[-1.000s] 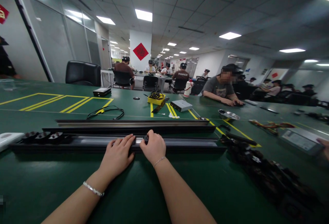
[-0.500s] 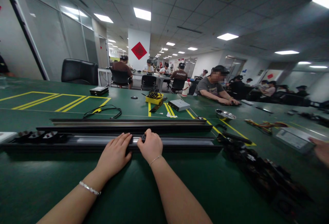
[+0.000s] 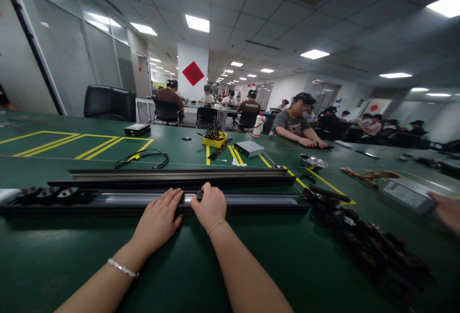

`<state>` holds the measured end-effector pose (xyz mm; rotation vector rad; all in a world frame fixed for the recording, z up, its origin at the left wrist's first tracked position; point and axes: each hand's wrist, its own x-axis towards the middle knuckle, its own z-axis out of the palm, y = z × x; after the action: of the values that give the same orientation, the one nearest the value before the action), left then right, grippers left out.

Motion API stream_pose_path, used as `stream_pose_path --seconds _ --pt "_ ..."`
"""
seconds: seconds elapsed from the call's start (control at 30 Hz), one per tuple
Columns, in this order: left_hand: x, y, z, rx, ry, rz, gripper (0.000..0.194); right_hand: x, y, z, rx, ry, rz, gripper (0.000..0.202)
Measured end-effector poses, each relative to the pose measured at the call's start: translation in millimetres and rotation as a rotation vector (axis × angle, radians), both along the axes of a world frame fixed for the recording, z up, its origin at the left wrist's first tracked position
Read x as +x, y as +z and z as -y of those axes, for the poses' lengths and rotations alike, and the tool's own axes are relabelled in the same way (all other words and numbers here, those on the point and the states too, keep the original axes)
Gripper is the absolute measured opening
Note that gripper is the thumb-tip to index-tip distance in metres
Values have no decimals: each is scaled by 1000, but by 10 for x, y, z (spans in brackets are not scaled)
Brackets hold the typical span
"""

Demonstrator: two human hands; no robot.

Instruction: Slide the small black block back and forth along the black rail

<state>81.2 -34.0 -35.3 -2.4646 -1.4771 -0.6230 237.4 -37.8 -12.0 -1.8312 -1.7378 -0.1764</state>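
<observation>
A long black rail with a shiny inner channel lies across the green table. Several black socket-like modules sit in its left part. My left hand lies over the rail near its middle, palm down, fingers extended; no object shows in it. Just to its right, my right hand pinches a small black part above the channel. Two more dark rails lie behind, parallel to the first.
Black modules are piled at the right. Beyond are a metal bowl, a grey box, a yellow box with cable and a black cable loop. Another person's hand touches a silver power unit.
The view has shifted slightly. Both my hands keep nearly the same place and pose at the rail. The hand at the right edge shows slightly more.
</observation>
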Motion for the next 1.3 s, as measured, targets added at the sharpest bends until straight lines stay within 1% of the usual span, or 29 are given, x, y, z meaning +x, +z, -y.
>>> stream_pose_path --seconds 0.17,0.33,0.5,0.63,0.83,1.3 --pt "-10 -7 -3 2 -13 -10 54 22 14 7 0 5 6 17" --pt "-3 1 1 4 -12 -4 54 18 38 12 -35 0 15 18" --pt "4 12 8 5 6 -33 54 19 36 8 -20 8 6 15" --pt "-3 3 -1 8 -7 -15 53 18 28 10 1 5 -6 15" --pt "-17 -23 -21 6 -8 -5 51 8 37 22 -22 -4 -9 15" --pt "-20 -17 -17 -2 -8 2 50 3 43 19 -33 -9 -13 14"
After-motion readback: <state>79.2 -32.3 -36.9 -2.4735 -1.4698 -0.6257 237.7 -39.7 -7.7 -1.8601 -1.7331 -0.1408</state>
